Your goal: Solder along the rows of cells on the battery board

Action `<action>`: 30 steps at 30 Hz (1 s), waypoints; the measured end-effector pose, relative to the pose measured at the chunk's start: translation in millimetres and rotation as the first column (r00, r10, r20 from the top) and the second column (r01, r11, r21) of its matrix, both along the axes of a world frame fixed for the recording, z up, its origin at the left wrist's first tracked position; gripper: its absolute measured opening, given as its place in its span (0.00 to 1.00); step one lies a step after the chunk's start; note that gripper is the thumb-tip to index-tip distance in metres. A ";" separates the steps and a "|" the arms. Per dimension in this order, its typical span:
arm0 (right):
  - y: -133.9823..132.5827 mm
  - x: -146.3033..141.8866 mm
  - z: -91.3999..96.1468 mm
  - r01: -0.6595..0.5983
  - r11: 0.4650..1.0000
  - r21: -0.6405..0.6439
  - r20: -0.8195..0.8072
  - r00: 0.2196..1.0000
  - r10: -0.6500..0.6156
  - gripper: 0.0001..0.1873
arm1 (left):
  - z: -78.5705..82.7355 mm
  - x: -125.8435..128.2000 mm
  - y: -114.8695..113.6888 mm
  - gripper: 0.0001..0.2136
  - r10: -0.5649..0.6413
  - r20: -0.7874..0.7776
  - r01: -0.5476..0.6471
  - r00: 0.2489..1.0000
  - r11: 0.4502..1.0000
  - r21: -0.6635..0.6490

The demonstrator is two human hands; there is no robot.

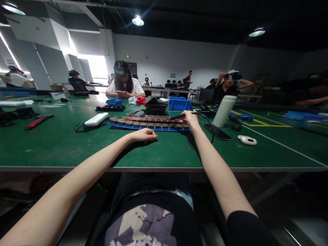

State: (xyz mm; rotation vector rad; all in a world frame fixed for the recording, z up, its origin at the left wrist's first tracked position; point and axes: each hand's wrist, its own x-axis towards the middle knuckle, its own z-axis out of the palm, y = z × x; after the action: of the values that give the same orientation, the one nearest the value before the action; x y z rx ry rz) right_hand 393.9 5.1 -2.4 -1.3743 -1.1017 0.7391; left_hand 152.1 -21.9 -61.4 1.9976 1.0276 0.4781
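Note:
A long blue rack point(164, 129) lies across the green table, filled with rows of dark parts and copper-coloured wires. My right hand point(191, 119) is over its right end, closed round what looks like a soldering iron point(175, 117). The iron's dark shaft points left above the wires, and its black cable point(213, 131) loops down beside my wrist. In front of the rack, my left hand point(144, 135) rests on the table with its fingers curled in. It is apart from the rack, and whatever its fingers may hold is hidden.
A white power bank point(96, 119) with a black cable sits left of the rack, and red-handled pliers point(39, 121) lie farther left. To the right are a phone point(217, 132), a pale green bottle point(224, 111) and a small white device point(247, 140). Blue bins point(179, 103) stand behind; people sit beyond.

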 end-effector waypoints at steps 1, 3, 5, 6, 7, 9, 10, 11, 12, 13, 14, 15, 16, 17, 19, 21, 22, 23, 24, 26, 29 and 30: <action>0.4 0.3 -0.4 -0.002 1.000 0.001 0.000 1.000 0.002 0.02 | 0.2 -0.1 -0.2 0.25 0.001 -0.001 -0.001 1.000 1.000 -0.001; 1.3 1.0 -1.1 -0.002 1.000 0.002 0.002 1.000 0.002 0.02 | 0.5 -0.1 -0.6 0.25 0.001 -0.005 -0.001 1.000 1.000 -0.001; 2.2 1.7 -1.7 0.002 1.000 0.002 0.007 1.000 -0.002 0.03 | 0.7 0.0 -0.9 0.25 0.001 -0.002 -0.001 1.000 1.000 0.000; 2.6 2.1 -1.9 0.004 1.000 0.002 0.010 1.000 -0.004 0.03 | 0.6 0.1 -0.9 0.25 0.001 0.000 -0.001 1.000 1.000 0.000; 2.8 2.4 -1.9 0.004 1.000 0.002 0.011 1.000 -0.004 0.03 | 0.5 0.1 -0.8 0.25 0.001 0.001 -0.001 1.000 1.000 0.000; 2.7 2.8 -1.7 -0.002 1.000 -0.002 0.010 1.000 0.002 0.03 | 0.3 0.2 -0.6 0.24 0.000 0.001 0.000 1.000 1.000 0.002; 2.5 2.8 -1.5 -0.008 1.000 -0.008 0.007 1.000 0.008 0.03 | 0.2 0.1 -0.5 0.24 -0.001 -0.001 0.001 1.000 1.000 0.003; 2.1 2.8 -1.2 -0.016 1.000 -0.012 0.001 1.000 0.016 0.03 | 0.1 0.0 -0.4 0.24 -0.001 -0.003 0.001 1.000 1.000 0.003; 1.7 2.7 -0.9 -0.025 1.000 -0.017 -0.006 1.000 0.025 0.03 | 0.1 -0.2 -0.4 0.24 -0.001 -0.004 0.001 1.000 1.000 0.002; 1.4 2.5 -0.6 -0.033 0.999 -0.020 -0.014 0.999 0.033 0.03 | 0.1 -0.4 -0.4 0.24 -0.001 -0.005 0.001 1.000 1.000 0.001; 1.1 2.3 -0.2 -0.040 0.999 -0.021 -0.020 0.999 0.039 0.02 | 0.2 -0.5 -0.5 0.24 -0.002 -0.005 0.002 1.000 1.000 0.001; 0.8 2.1 0.2 -0.045 0.999 -0.022 -0.024 0.999 0.045 0.02 | 0.3 -0.6 -0.5 0.24 -0.002 -0.004 0.002 1.000 1.000 0.002; 0.6 2.0 0.6 -0.049 0.999 -0.021 -0.026 0.999 0.048 0.02 | 0.4 -0.7 -0.5 0.24 -0.003 -0.002 0.003 1.000 1.000 0.002; 0.4 1.9 1.1 -0.051 0.998 -0.024 -0.025 0.998 0.051 0.02 | 0.4 -0.7 -0.5 0.24 -0.002 0.000 0.002 1.000 1.000 0.003; -0.1 1.7 1.9 -0.057 0.998 -0.028 -0.023 0.998 0.056 0.02 | 0.3 -0.4 -0.2 0.24 -0.001 0.002 0.001 1.000 1.000 0.002; -0.9 1.5 2.7 -0.064 0.997 -0.033 -0.021 0.998 0.063 0.02 | 0.1 0.0 0.0 0.24 0.001 0.001 -0.001 1.000 1.000 -0.002; -1.5 1.3 3.0 -0.067 0.997 -0.033 -0.021 0.998 0.066 0.03 | 0.0 0.2 0.1 0.24 0.003 0.000 -0.003 1.000 1.000 -0.004; -2.1 1.2 3.3 -0.068 0.997 -0.032 -0.022 0.998 0.067 0.03 | -0.1 0.4 0.0 0.24 0.004 0.000 -0.004 1.000 1.000 -0.005; -2.8 1.0 3.6 -0.068 0.997 -0.033 -0.023 0.998 0.067 0.03 | -0.1 0.4 0.0 0.24 0.005 0.001 -0.005 1.000 1.000 -0.006; -4.0 0.5 3.9 -0.068 0.997 -0.032 -0.026 0.997 0.067 0.03 | 0.0 0.4 -0.2 0.24 0.005 0.001 -0.005 1.000 1.000 -0.006; -5.5 -0.2 4.4 -0.074 0.997 -0.030 -0.028 0.997 0.073 0.03 | 0.2 -0.1 0.2 0.24 -0.002 -0.007 0.002 1.000 1.000 -0.003; -5.8 -0.5 4.6 -0.077 0.997 -0.029 -0.028 0.997 0.076 0.03 | 0.1 -0.2 0.5 0.24 -0.004 -0.009 0.004 1.000 1.000 -0.001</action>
State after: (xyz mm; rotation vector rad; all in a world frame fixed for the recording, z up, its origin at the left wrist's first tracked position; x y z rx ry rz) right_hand 393.4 -0.6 2.2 -1.3495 -1.1311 0.8308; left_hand 151.9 -21.4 -61.3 2.0020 1.0293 0.4663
